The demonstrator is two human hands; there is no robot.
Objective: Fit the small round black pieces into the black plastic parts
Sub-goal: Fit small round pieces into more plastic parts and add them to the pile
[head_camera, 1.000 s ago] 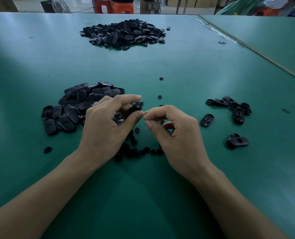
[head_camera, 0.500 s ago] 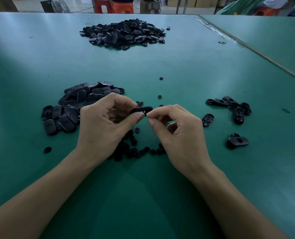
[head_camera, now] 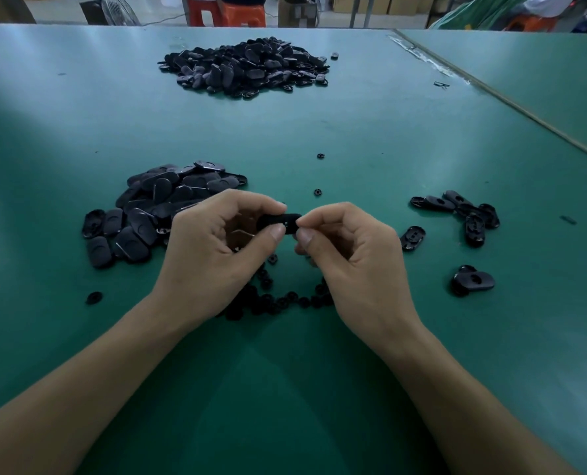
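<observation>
My left hand (head_camera: 213,255) pinches one oval black plastic part (head_camera: 280,222) between thumb and forefinger, holding it flat above the table. My right hand (head_camera: 353,258) meets it from the right, with thumb and forefinger tips pressed at the part's right end; whether a small round piece sits between those fingertips is hidden. A heap of oval black parts (head_camera: 148,210) lies just left of my left hand. Several small round black pieces (head_camera: 278,299) are strewn on the table under and between my hands.
A larger heap of black parts (head_camera: 247,66) lies far across the green table (head_camera: 353,132). A few oval parts (head_camera: 463,214) lie to the right, one more (head_camera: 473,281) nearer. Stray round pieces (head_camera: 317,192) lie beyond my hands. A seam to a second table (head_camera: 525,111) runs at the right.
My left hand has turned the black part out flat between both hands. My right fingertips have closed onto its right end. Both hands have stayed in place.
</observation>
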